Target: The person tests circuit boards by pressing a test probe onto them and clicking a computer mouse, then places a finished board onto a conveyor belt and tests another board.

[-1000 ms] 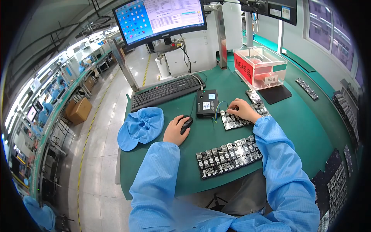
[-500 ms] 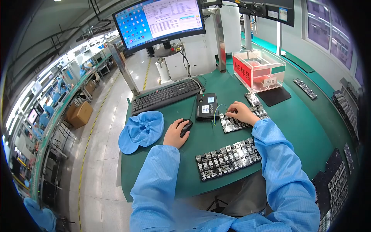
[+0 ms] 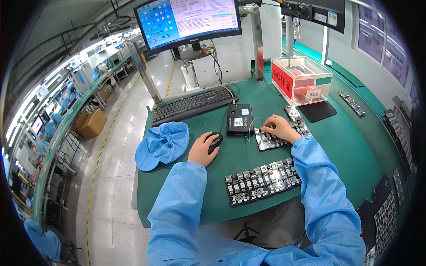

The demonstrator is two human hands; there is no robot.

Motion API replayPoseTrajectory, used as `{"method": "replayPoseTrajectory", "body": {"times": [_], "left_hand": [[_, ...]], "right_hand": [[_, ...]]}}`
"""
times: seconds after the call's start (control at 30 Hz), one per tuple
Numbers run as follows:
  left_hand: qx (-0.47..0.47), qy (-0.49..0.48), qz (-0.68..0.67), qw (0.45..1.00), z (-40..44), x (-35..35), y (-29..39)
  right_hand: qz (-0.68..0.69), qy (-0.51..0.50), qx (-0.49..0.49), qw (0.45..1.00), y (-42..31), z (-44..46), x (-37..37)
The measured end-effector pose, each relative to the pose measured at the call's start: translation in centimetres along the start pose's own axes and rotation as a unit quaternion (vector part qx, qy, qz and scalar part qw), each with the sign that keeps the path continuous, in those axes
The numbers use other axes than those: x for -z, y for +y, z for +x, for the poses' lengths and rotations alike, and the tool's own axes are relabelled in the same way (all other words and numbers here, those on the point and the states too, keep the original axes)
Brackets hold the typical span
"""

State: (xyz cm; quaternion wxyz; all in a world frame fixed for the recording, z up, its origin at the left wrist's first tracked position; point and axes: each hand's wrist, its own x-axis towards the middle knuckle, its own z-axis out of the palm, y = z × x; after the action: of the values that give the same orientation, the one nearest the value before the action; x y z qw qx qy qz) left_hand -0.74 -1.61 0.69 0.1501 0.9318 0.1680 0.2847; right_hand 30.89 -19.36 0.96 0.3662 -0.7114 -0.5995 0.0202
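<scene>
My left hand (image 3: 203, 150) rests curved over a black computer mouse (image 3: 216, 142) on the green mat. My right hand (image 3: 282, 128) is at the upper edge of a panel of small circuit boards (image 3: 266, 142), thumb and fingers pinched together; what they hold is too small to make out. Thin yellow-green wires (image 3: 251, 126) loop from a black programmer box (image 3: 239, 119) toward that panel, near my right fingertips. Closer to me lies a second panel of circuit boards (image 3: 262, 181). Another strip of boards (image 3: 294, 115) lies beyond my right hand.
A blue cloth cap (image 3: 163, 144) lies left of the mouse, with a keyboard (image 3: 193, 107) behind it. At the back stand a monitor (image 3: 188, 22) and a clear box with a red label (image 3: 301, 82). More board panels (image 3: 385, 217) lie at the right.
The whole view has shifted slightly, with the desk items a little to the right. Both hands keep nearly the same places, the left on the mouse and the right at the board panel.
</scene>
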Motion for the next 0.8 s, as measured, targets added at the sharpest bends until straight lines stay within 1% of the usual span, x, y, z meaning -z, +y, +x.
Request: {"method": "replayPoseTrajectory", "body": {"times": [0.07,0.27,0.37,0.43,0.7,0.8], "left_hand": [[0.004,-0.001,0.004,1.0,0.02,-0.01,-0.02],[-0.013,0.017,0.019,1.0,-0.08,-0.24,-0.33],[-0.016,0.013,0.015,1.0,-0.04,-0.11,-0.21],[0.006,-0.013,0.012,1.0,-0.02,0.17,0.06],[0.006,-0.016,0.015,1.0,-0.06,0.2,0.08],[0.008,-0.017,0.015,1.0,-0.06,0.23,0.09]], "right_hand": [[-0.021,-0.003,0.002,1.0,-0.16,0.09,0.1],[0.016,0.009,0.0,1.0,0.04,0.07,-0.13],[0.007,0.003,-0.012,1.0,-0.39,0.09,0.16],[-0.021,-0.002,-0.007,1.0,-0.55,0.0,0.23],[-0.012,-0.003,-0.01,1.0,-0.4,0.04,0.13],[-0.023,0.002,0.002,1.0,-0.29,0.06,0.08]]}}
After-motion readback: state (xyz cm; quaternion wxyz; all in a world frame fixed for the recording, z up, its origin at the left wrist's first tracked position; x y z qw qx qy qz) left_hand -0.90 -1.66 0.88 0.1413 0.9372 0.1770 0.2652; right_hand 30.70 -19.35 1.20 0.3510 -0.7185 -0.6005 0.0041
